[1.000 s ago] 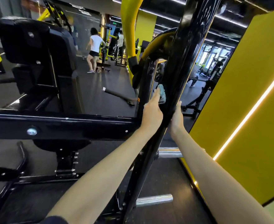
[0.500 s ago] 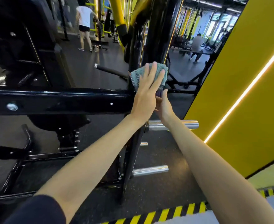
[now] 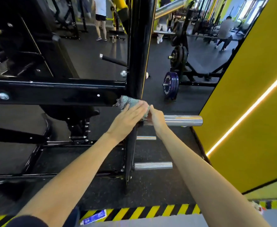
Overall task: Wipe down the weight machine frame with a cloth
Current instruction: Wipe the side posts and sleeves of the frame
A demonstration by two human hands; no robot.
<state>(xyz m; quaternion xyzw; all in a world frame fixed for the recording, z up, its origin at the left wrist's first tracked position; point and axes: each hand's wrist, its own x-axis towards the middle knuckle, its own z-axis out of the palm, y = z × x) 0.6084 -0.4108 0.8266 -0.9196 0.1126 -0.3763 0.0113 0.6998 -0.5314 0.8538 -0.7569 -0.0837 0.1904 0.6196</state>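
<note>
Pressing grey-green cloth [image 3: 126, 101] flat on black upright post [image 3: 137, 54] with left grip [image 3: 129, 117], fingers [image 3: 139, 106] straight; keeping right grip [image 3: 156, 118] at cloth's 3 o'clock, beside chrome peg [image 3: 183, 120]; cannot tell whether pinching.

White lettering rings the face of the purple weight plate [image 3: 168, 85] ahead of me. I make out "FITNESS" and the rest is too small. A blue-and-white sheet [image 3: 94, 217] on the floor [image 3: 159, 190] bears print — unreadable.

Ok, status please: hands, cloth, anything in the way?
Left hand flat, pressing cloth on black upright. Right hand at the cloth's edge, grip hidden. Chrome peg close on the right.
</note>
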